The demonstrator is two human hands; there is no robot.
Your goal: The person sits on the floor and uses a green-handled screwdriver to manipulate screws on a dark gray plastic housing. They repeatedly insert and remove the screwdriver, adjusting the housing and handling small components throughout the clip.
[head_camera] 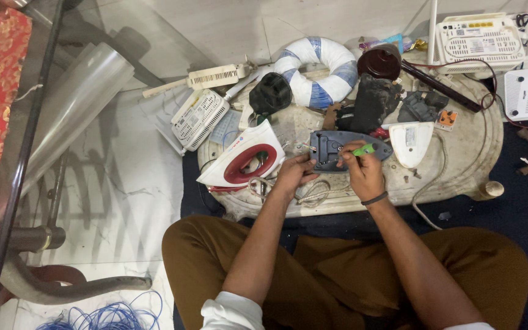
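Left hand [294,173] bracing grey iron base [348,148] on worktop [459,165], grip resting against its rear edge. Right hand [362,173] clenching green screwdriver [363,150], tip on base. Base probably rigid, heavyish; holding by rim looks best. White iron cover [239,160] lying just left.

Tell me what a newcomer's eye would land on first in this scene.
At the centre, the right hand holds a green-handled tool against a grey iron soleplate, which the left hand steadies on a cluttered round work board. Just left of it lies a white and red iron shell. Behind, a blue and white ring stands out.
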